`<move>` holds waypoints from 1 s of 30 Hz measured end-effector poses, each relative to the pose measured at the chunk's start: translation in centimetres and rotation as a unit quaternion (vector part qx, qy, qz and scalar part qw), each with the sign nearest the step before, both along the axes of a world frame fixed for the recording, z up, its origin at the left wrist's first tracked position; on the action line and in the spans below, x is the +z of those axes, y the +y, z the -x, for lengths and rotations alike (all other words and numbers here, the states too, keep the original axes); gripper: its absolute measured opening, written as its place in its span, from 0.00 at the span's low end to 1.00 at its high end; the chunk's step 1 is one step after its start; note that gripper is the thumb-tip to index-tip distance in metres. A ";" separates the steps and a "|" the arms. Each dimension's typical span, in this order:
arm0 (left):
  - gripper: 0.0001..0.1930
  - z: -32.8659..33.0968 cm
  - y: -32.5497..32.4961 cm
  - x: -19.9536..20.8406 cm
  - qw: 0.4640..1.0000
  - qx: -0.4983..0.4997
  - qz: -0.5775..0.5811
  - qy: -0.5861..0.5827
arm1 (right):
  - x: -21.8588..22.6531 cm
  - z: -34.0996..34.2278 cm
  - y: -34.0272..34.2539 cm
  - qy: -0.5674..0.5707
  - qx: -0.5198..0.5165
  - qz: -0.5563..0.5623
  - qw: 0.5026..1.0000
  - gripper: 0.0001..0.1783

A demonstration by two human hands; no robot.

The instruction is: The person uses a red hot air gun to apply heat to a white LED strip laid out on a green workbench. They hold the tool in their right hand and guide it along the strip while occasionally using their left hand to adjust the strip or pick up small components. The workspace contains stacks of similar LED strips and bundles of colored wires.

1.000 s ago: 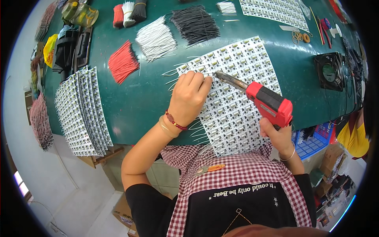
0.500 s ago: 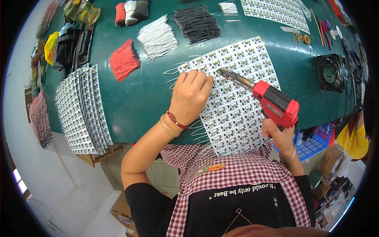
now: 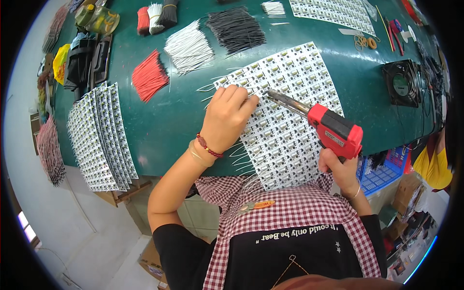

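A white panel of small circuit boards (image 3: pixel 295 130) lies at a slant on the bench in front of me, its near edge against my checked apron. Thin white wires (image 3: pixel 238 150) stick out along its left side. My left hand (image 3: pixel 227 113) rests over the panel's upper left part, fingers pinched on a white wire whose end is mostly hidden. My right hand (image 3: pixel 338 169) grips the handle of a red and black soldering gun (image 3: pixel 336 130). The gun's metal tip points left, close to the board just right of my left fingertips.
Red wires (image 3: pixel 150 77), white wires (image 3: pixel 189 47) and black wires (image 3: pixel 236 31) lie in piles beyond the panel. Stacked board panels (image 3: pixel 100 140) stand at the left. A small black fan (image 3: pixel 402 83) sits at the right, with another panel (image 3: pixel 333 14) at the back.
The soldering gun's tip and my left fingers have shifted slightly toward me along the panel. Both hands keep their hold. The whole view has moved a little.
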State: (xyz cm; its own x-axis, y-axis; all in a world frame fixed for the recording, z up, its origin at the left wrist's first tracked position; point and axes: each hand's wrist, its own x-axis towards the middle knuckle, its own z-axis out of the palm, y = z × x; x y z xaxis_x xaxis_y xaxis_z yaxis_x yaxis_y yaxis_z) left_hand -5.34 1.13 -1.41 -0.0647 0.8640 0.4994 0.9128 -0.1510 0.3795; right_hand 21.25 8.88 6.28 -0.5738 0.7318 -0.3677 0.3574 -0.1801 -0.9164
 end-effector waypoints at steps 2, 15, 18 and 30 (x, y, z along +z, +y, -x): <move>0.12 0.0 0.0 -0.1 1.000 0.002 0.005 -0.009 | 0.1 0.1 -0.1 -0.012 0.008 0.008 1.000 0.11; 0.11 0.2 0.0 -0.7 0.999 -0.017 0.040 -0.022 | -0.4 -0.6 -0.3 -0.054 0.001 0.028 0.998 0.13; 0.12 0.2 0.1 -0.6 0.999 -0.009 0.024 -0.030 | -0.5 -0.8 -0.3 -0.053 0.010 0.012 0.998 0.14; 0.12 0.2 0.0 -0.3 1.000 0.005 0.017 -0.002 | -0.3 -0.6 -0.8 -0.019 0.017 -0.015 1.000 0.10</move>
State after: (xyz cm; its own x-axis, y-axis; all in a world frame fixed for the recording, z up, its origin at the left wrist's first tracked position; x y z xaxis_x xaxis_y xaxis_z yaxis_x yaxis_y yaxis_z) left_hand -5.52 1.13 -1.66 -0.0766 0.8797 0.4693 0.9125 -0.1278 0.3885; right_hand 21.84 8.05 5.95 -0.5849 0.7230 -0.3677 0.3983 -0.1389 -0.9067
